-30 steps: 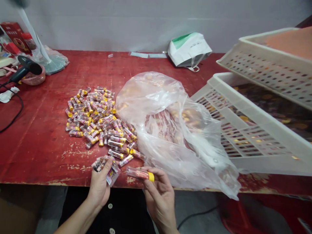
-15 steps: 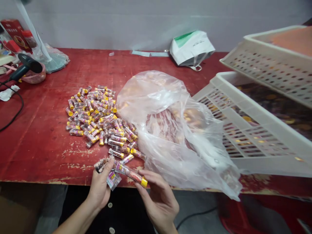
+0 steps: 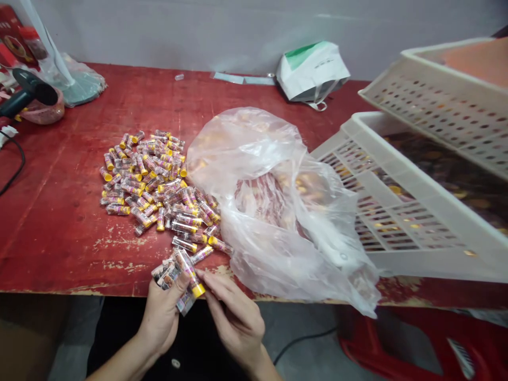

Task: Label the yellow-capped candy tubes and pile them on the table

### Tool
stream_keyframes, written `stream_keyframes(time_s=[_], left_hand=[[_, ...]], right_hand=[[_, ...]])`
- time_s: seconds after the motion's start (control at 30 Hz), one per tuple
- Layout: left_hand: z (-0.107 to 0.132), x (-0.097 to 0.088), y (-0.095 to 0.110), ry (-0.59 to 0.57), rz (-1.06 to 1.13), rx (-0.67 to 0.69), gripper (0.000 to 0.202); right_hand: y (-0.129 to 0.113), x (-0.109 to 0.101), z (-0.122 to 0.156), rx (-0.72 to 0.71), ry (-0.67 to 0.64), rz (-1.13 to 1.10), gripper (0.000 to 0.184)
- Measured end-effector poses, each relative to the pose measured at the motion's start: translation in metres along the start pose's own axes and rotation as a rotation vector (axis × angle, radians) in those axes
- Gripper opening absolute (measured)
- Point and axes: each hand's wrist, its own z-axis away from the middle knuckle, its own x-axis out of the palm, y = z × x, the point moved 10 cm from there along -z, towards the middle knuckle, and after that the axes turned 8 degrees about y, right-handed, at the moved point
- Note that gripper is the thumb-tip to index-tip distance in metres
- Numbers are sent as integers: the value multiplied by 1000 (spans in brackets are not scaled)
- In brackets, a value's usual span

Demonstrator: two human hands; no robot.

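Observation:
A clear tube with a yellow cap and a printed purple label [image 3: 189,271] is tilted between my hands, its cap toward me. My left hand [image 3: 161,315] is closed on a small bunch of printed clear wrappers [image 3: 162,273], with its thumb against the tube's side. My right hand [image 3: 236,317] has its fingertips closed at the tube's right side near the cap; its exact contact is partly hidden. Just beyond lies a pile of similar yellow-capped tubes [image 3: 146,177] on the red table [image 3: 71,233].
A large translucent plastic bag [image 3: 254,143] with yellow-capped items inside lies right of the pile. Stacked white crates [image 3: 397,264] stand at the right. A white and green paper bag [image 3: 311,71] is at the back, a dark hair dryer [image 3: 34,90] at the left.
The tube has swung from pointing right to steeper, its cap now closer to my left hand. My right hand has moved left along with it. The whole view has shifted slightly.

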Motion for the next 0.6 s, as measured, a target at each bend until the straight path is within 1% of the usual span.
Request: stream_keyframes(time_s=[0.13,0.2,0.37,0.47,0.53,0.6], left_hand=[[5,-2,-3,27,-7,4,38],[6,-1,-4,26,-6,10,37],[5,1,-8,39,-21,4,36],[5,5,-8,36,-28,0,38],[4,9,-6,26,-32,7,42],[2,8,1,50,-37,33,47]], right_hand=[[0,-9,2,10,136,15,59],[0,-12,3,17,178,25,56],[1,-17,1,21,196,49,54],[1,-19,0,7,215,44,53],[1,-16,-2,19,229,34,50],[4,-17,-10,56,284,26,43]])
